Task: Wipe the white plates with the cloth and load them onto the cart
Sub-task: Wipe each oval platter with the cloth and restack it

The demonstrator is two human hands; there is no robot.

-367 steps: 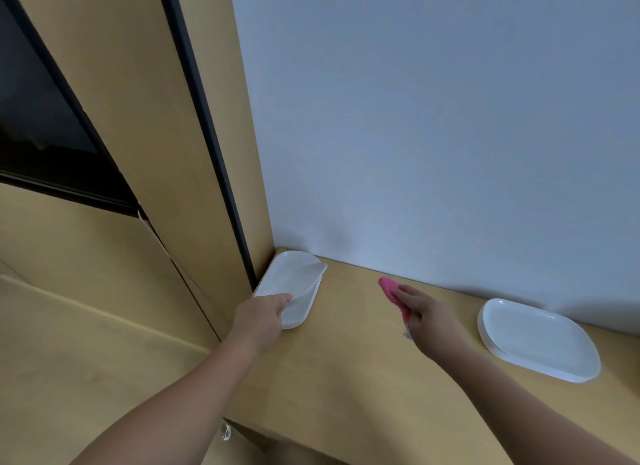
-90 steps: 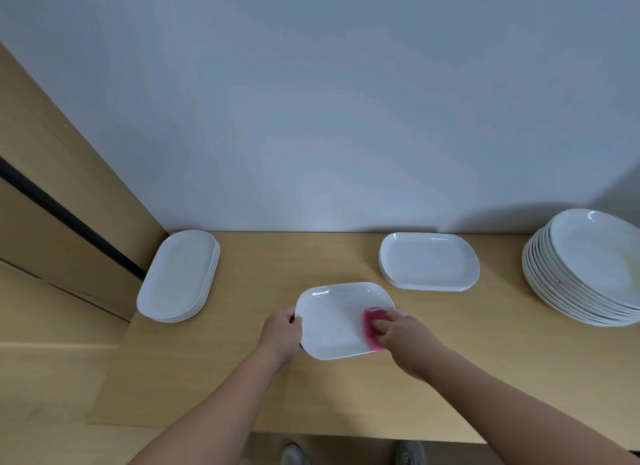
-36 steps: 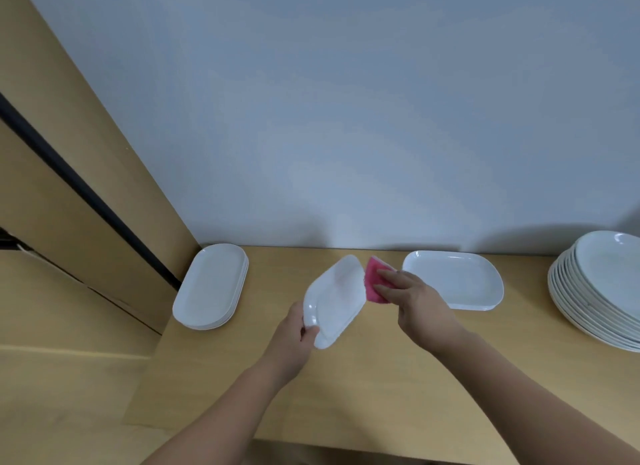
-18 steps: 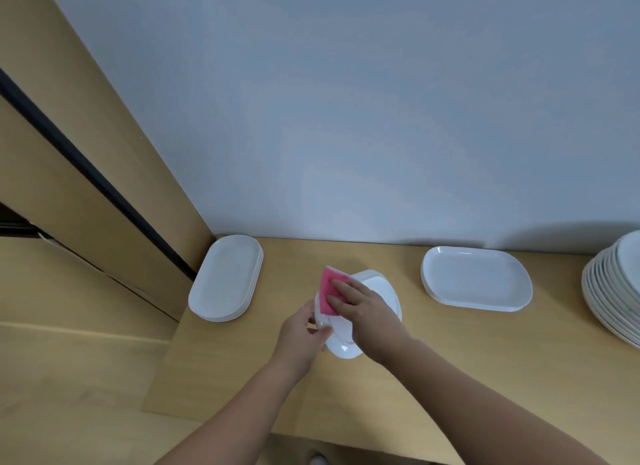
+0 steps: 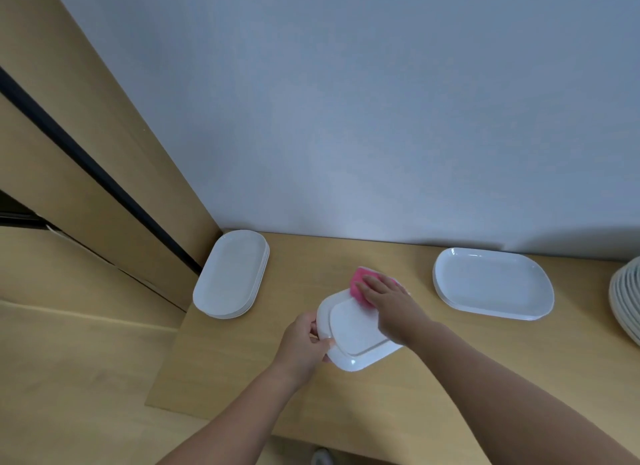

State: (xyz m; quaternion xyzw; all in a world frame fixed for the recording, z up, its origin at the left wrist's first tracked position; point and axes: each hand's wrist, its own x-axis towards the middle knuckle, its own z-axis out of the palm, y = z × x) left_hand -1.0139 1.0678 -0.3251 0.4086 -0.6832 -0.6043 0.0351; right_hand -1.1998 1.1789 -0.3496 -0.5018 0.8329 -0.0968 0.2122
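A white rectangular plate [image 5: 353,336] is held upside down over the wooden counter [image 5: 415,388], its raised foot ring facing up. My left hand [image 5: 304,343] grips its left rim. My right hand [image 5: 388,301] presses a pink cloth [image 5: 358,282] against the plate's far edge. A stack of oval white plates [image 5: 230,274] lies at the counter's left end by the wall corner. A stack of rectangular white plates [image 5: 491,282] lies to the right.
A tall stack of round white plates [image 5: 627,301] sits at the right edge of view. A wooden panel with a black strip [image 5: 104,180] rises on the left. The grey wall [image 5: 346,118] backs the counter. A shoe tip [image 5: 320,457] shows below the counter's front edge.
The plate was turned from face up, through tilted, to bottom side up. My right hand with the pink cloth moved from the plate's left part to its far edge.
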